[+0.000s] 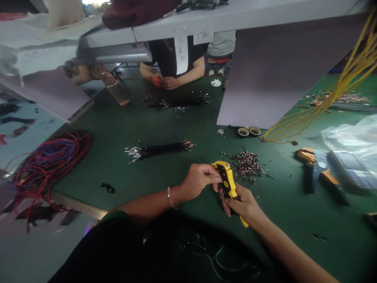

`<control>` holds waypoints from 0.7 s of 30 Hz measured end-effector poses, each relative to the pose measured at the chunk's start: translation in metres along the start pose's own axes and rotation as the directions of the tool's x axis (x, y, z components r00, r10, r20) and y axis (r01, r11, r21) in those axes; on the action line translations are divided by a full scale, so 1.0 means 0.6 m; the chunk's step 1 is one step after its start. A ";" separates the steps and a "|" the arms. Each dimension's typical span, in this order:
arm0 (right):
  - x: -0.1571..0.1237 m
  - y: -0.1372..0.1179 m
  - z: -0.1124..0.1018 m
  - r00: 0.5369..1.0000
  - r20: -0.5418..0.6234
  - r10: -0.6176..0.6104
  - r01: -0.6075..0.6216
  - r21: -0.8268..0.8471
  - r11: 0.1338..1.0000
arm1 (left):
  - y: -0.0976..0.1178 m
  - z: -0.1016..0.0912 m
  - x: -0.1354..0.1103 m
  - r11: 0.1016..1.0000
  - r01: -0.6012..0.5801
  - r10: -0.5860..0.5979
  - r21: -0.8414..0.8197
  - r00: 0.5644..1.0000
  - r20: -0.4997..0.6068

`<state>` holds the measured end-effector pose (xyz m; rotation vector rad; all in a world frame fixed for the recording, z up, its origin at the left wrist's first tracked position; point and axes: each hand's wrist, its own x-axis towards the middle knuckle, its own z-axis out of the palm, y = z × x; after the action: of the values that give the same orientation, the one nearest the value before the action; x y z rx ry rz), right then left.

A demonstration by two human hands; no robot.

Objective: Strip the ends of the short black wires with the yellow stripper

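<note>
Evidently the right hand (pixel 243 200) is wrapped round the handles of the yellow hand tool (pixel 225 180); its fingers hide how far those handles are squeezed. At the near-left side of the tool's head, the left hand (pixel 200 180) has thumb and forefinger pinched close together — whether a wire sits between them, I cannot tell.

Work looks well under way, judging by what lies around the tool. Beyond it to the left is a bundle of black wires (pixel 160 149), silvery at the left end and coppery at the right; my reading is that the silvery end is done, while the coppery one may be left. Just beyond the tool to the right, a heap of small dark and coppery pieces (pixel 246 163) is loose on the green tabletop (pixel 165 129) — a good many, so plenty may remain, though no count is possible.
</note>
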<state>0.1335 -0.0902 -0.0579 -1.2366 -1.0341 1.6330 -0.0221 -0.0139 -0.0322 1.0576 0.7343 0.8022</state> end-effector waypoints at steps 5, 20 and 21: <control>0.001 0.005 -0.003 1.000 0.016 -0.013 0.013 0.001 1.000 | -0.002 -0.003 0.002 1.000 0.006 -0.006 0.004 1.000 -0.006; 0.004 0.021 -0.006 1.000 0.017 -0.020 0.019 0.045 0.999 | -0.006 -0.005 0.002 1.000 0.013 -0.013 -0.007 1.000 -0.007; 0.004 0.023 -0.006 1.000 0.022 -0.019 0.018 0.051 0.999 | -0.005 -0.005 0.002 1.000 0.011 -0.011 -0.002 1.000 -0.009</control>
<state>0.1350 -0.0918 -0.0723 -1.1746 -1.0094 1.6523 -0.0234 -0.0122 -0.0364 1.0483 0.7460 0.7983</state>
